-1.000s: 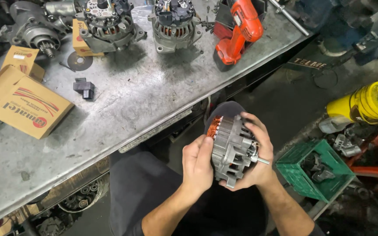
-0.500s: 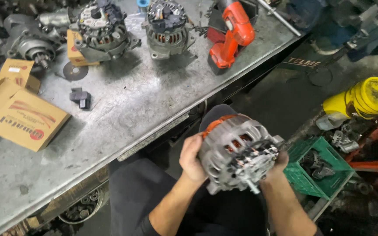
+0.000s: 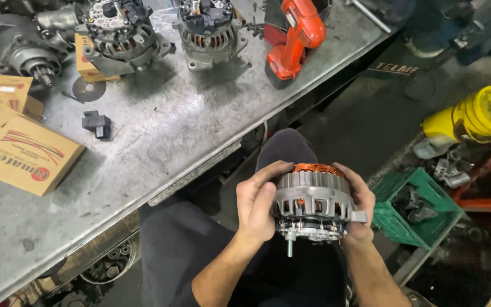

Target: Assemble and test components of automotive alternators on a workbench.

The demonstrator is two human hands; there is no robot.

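I hold a grey metal alternator housing [image 3: 312,203] over my lap, copper windings showing at its top and a threaded stud pointing down toward me. My left hand [image 3: 257,202] wraps its left side, fingers curled over the upper rim. My right hand [image 3: 361,203] cups the right side, mostly hidden behind the housing. The part sits on its side between both palms, clear of the workbench.
A scratched metal workbench [image 3: 160,142] carries two alternators [image 3: 121,35] [image 3: 208,31], a starter motor [image 3: 21,51], an orange power tool [image 3: 294,34], cardboard boxes [image 3: 24,153] and a small black part [image 3: 98,124]. A green crate [image 3: 419,207] and yellow container [image 3: 473,116] are on the floor at right.
I have turned the alternator in my hands, from its slotted face showing to its side with the stud toward me. The camera view shifted slightly along the bench.
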